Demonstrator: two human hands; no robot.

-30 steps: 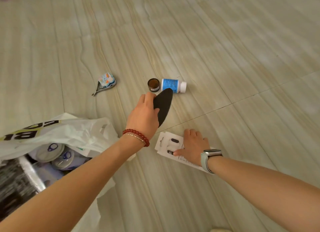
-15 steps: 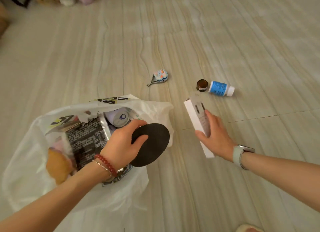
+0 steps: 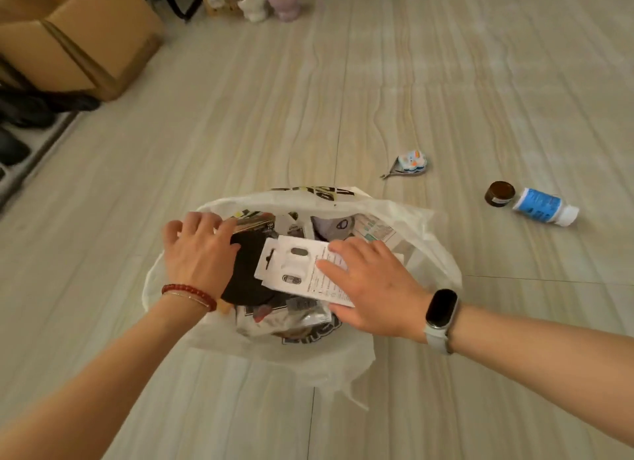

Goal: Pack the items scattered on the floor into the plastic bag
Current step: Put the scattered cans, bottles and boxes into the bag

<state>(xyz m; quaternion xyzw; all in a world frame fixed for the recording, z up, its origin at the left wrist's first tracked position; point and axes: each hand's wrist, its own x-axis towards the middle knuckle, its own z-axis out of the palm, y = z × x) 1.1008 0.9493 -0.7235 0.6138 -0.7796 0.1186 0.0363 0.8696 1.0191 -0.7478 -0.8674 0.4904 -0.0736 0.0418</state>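
White plastic bag [image 3: 422,240] lying open, holding black disc [image 3: 245,271] and white card pack [image 3: 291,267]; clippers [image 3: 410,164], brown jar [image 3: 500,194], blue-labelled bottle [image 3: 545,211] lying on floor [image 3: 446,82].

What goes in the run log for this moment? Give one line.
left hand on black pad | right hand pressing white package into bag | floor: clippers, jar, bottle
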